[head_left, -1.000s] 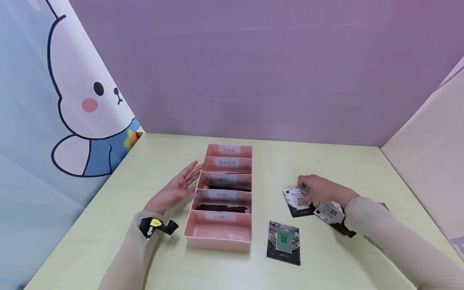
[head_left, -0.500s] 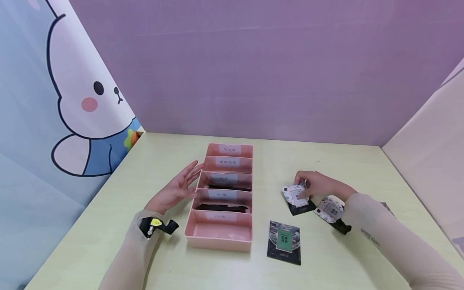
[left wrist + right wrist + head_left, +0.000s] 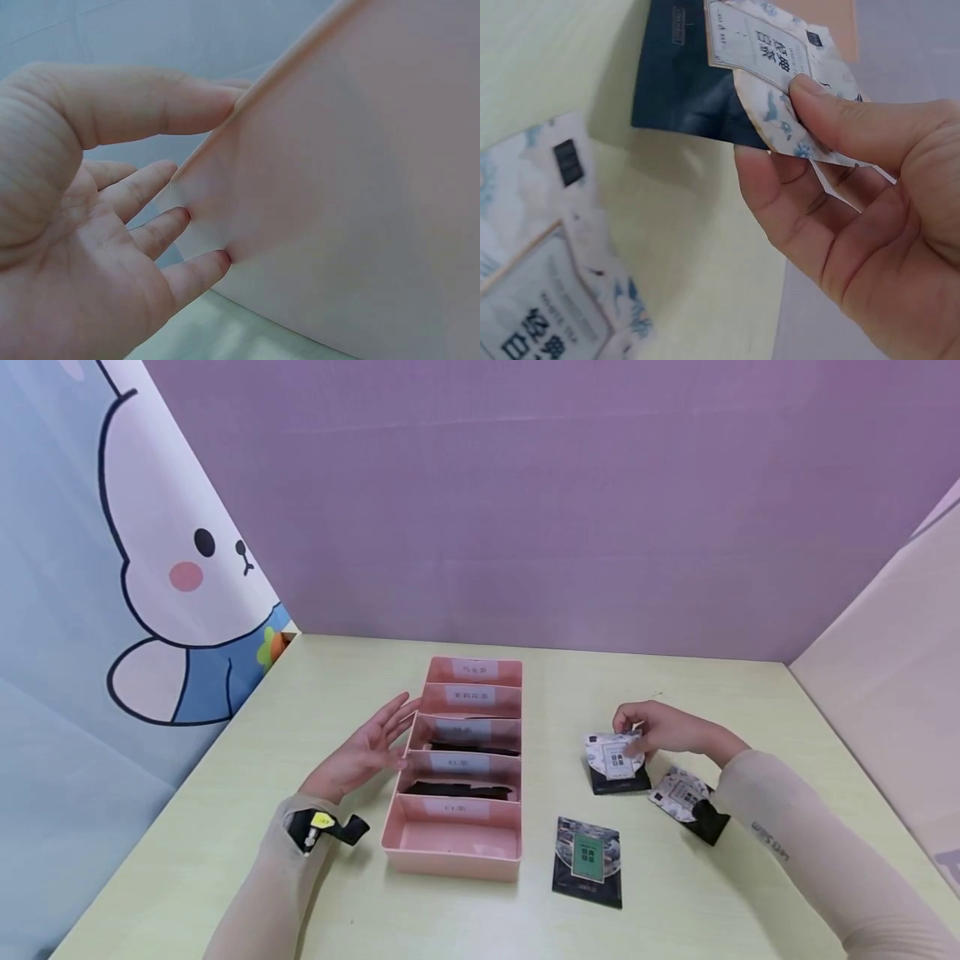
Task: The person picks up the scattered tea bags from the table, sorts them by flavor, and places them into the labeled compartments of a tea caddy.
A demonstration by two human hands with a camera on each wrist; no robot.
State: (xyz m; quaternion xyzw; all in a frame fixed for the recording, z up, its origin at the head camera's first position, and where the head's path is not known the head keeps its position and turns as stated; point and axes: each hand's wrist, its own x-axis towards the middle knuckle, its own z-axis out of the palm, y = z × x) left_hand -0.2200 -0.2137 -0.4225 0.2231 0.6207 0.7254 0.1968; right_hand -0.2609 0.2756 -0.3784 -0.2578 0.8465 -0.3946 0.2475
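Note:
My right hand [image 3: 671, 728] pinches a white-and-black tea sachet [image 3: 617, 764] by its upper edge. In the right wrist view the thumb lies on the front of that tea sachet [image 3: 761, 49], with curled fingers behind, and it is lifted off the table. A second tea sachet [image 3: 686, 802] of like print lies beneath, beside my right forearm. My left hand [image 3: 363, 752] touches the left side of a pink divided box [image 3: 453, 864]. In the left wrist view its thumb is at the rim of the box [image 3: 337, 187] and the fairly straight fingertips meet the outer wall.
A green-labelled tea sachet [image 3: 587, 862] lies on the table right of the box. Paper labels mark the box's several compartments, and dark sachets [image 3: 459, 790] stand in two of them. A purple cloth wall [image 3: 525, 527] rises behind the table.
My right hand has raised the white-and-black tea sachet, which now tilts upright and sits slightly farther from me. The left hand and the box stay put.

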